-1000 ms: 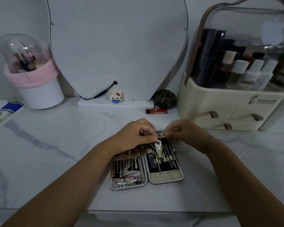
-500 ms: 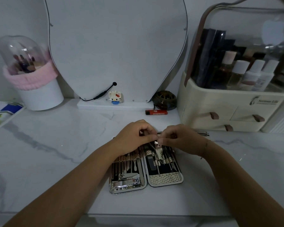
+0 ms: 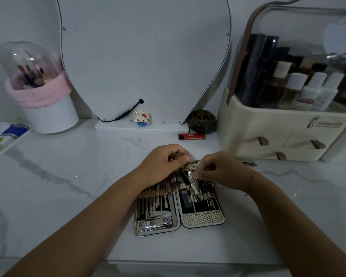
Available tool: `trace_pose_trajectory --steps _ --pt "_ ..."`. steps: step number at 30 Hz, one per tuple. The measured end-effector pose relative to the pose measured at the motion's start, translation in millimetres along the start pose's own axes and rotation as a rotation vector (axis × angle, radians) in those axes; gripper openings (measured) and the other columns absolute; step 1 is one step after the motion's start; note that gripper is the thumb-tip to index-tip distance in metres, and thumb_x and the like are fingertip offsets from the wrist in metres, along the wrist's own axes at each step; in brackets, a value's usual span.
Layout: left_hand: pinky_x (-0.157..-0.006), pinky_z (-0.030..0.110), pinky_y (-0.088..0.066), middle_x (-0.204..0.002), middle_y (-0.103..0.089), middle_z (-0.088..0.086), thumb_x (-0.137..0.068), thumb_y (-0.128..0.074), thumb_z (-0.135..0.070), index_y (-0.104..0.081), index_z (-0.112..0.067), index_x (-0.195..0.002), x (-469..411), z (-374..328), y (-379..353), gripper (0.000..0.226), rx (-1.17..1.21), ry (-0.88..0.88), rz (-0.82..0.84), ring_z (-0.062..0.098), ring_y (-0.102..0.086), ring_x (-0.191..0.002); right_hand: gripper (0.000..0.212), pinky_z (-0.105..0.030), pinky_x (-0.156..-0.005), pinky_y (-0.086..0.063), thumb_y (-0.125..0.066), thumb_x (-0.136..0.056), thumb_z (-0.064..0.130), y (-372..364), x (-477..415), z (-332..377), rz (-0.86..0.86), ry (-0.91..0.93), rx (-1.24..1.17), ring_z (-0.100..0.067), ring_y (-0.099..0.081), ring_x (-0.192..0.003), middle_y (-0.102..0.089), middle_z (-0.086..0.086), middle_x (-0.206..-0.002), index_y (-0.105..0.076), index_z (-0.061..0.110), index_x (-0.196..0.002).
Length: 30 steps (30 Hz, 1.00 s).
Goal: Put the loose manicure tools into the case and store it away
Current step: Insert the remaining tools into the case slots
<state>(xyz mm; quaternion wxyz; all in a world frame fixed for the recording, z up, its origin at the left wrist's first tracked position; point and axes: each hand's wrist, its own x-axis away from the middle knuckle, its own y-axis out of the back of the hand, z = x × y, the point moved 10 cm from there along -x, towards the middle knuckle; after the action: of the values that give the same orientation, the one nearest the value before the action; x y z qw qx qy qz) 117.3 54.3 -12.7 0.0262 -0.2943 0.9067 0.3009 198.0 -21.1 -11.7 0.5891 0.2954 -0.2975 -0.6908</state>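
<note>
Left hand (image 3: 164, 163) pinches the case (image 3: 158, 232) top, right hand (image 3: 224, 170) pinches a tool (image 3: 194, 183); I judge a missed loop leaves it loose, jamming closure.

Dim, cool, even light; soft shadows. Wide-angle bowing at edges. Glare on far-right clear lid (image 3: 336, 35); mild softness.

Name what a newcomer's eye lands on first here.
The open manicure case lies centre-front on the marble counter, left hand and right hand bunched over its far end, right fingers pinching a metal tool there. A loose nail clipper lies on the counter to its right, before the cream organizer.
</note>
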Motion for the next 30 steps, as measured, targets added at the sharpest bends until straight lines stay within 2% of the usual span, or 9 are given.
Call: trace_pose_trajectory --steps 5,7,11,17,20,23,25,27,30 --pt "-0.076 0.017 -0.048 -0.092 -0.07 -0.007 -0.09 -0.059 -0.025 -0.066 -0.024 -0.099 -1.1 0.2 5.5 0.011 0.025 0.006 -0.03 0.006 -0.063 -0.08 0.009 -0.006 -0.045 -0.034 -0.07 -0.077 0.016 -0.4 -3.5 2.6 -0.081 -0.017 -0.037 -0.002 -0.043 -0.041 -0.05 0.012 -0.041 -0.073 0.009 -0.072" --pt "-0.072 0.015 -0.048 -0.088 -0.07 -0.008 -0.091 -0.058 -0.025 -0.066 -0.023 -0.1 -0.8 -0.5 7.3 0.012 0.029 0.003 -0.038 0.005 -0.062 -0.075 0.009 -0.004 -0.045 -0.035 -0.07 -0.077 0.013 -0.3 -4.0 1.3 -0.083 -0.022 -0.036 0.0 -0.046 -0.042 -0.053 0.02 -0.04 -0.074 0.006 -0.074" --pt "-0.061 0.004 -0.04 -0.076 -0.064 -0.013 -0.092 -0.057 -0.023 -0.067 -0.017 -0.101 -0.4 -0.2 11.1 0.015 0.034 -0.004 -0.059 -0.01 -0.055 -0.062 0.009 -0.005 -0.046 -0.036 -0.069 -0.077 0.015 2.3 -3.4 -3.3 -0.07 -0.047 -0.029 0.001 -0.045 -0.042 -0.058 0.027 -0.046 -0.075 0.008 -0.077" --pt "-0.062 0.003 -0.04 -0.081 -0.069 -0.008 -0.092 -0.056 -0.025 -0.068 -0.015 -0.099 -1.5 3.3 11.5 0.017 0.039 0.014 -0.057 -0.011 -0.057 -0.062 0.012 -0.003 -0.049 -0.039 -0.068 -0.078 0.013 -0.5 -4.0 -1.9 -0.054 -0.059 -0.005 0.008 -0.051 -0.046 -0.055 0.034 -0.046 -0.073 0.001 -0.078" --pt "-0.074 0.015 -0.048 -0.087 -0.071 -0.007 -0.092 -0.056 -0.029 -0.068 -0.02 -0.097 -2.3 8.7 12.6 0.016 0.032 0.033 -0.062 -0.002 -0.063 -0.076 0.013 -0.005 -0.049 -0.041 -0.069 -0.077 0.011 -1.8 -5.1 -1.7 -0.05 -0.076 0.014 0.011 -0.052 -0.047 -0.057 0.032 -0.046 -0.071 -0.002 -0.074" --pt "-0.078 0.024 -0.05 -0.086 -0.07 -0.01 -0.091 -0.056 -0.032 -0.068 -0.024 -0.094 -2.8 13.1 15.6 0.014 0.013 0.052 -0.079 0.005 -0.064 -0.081 0.016 -0.005 -0.05 -0.042 -0.07 -0.076 0.014 -1.3 -7.8 -1.7 -0.054 -0.093 0.06 0.003 -0.053 -0.048 -0.062 0.013 -0.052 -0.071 -0.001 -0.071" --pt "-0.077 0.023 -0.049 -0.087 -0.07 -0.01 -0.091 -0.056 -0.033 -0.068 -0.027 -0.092 -3.0 14.1 16.3 0.014 0.001 0.058 -0.081 0.005 -0.063 -0.082 0.017 -0.007 -0.053 -0.043 -0.07 -0.076 0.019 -1.2 -9.3 -4.9 -0.041 -0.123 0.096 -0.002 -0.05 -0.051 -0.061 0.006 -0.059 -0.071 0.003 -0.07" --pt "-0.074 0.021 -0.047 -0.087 -0.07 -0.011 -0.091 -0.055 -0.034 -0.067 -0.028 -0.091 -3.0 15.5 16.0 0.013 -0.005 0.067 -0.079 0.003 -0.062 -0.08 0.015 -0.01 -0.055 -0.043 -0.07 -0.076 0.021 -1.7 -10.1 -8.0 -0.02 -0.152 0.105 -0.003 -0.048 -0.052 -0.056 0.01 -0.058 -0.071 0.007 -0.07" --pt "-0.074 0.021 -0.045 -0.089 -0.069 -0.012 -0.091 -0.054 -0.035 -0.066 -0.03 -0.09 -3.3 15.7 16.3 0.013 -0.011 0.076 -0.075 0.001 -0.061 -0.081 0.017 -0.017 -0.061 -0.045 -0.069 -0.076 0.019 -3.4 -12.1 -9.5 0.016 -0.179 0.106 -0.003 -0.048 -0.055 -0.055 0.009 -0.06 -0.072 0.003 -0.076"
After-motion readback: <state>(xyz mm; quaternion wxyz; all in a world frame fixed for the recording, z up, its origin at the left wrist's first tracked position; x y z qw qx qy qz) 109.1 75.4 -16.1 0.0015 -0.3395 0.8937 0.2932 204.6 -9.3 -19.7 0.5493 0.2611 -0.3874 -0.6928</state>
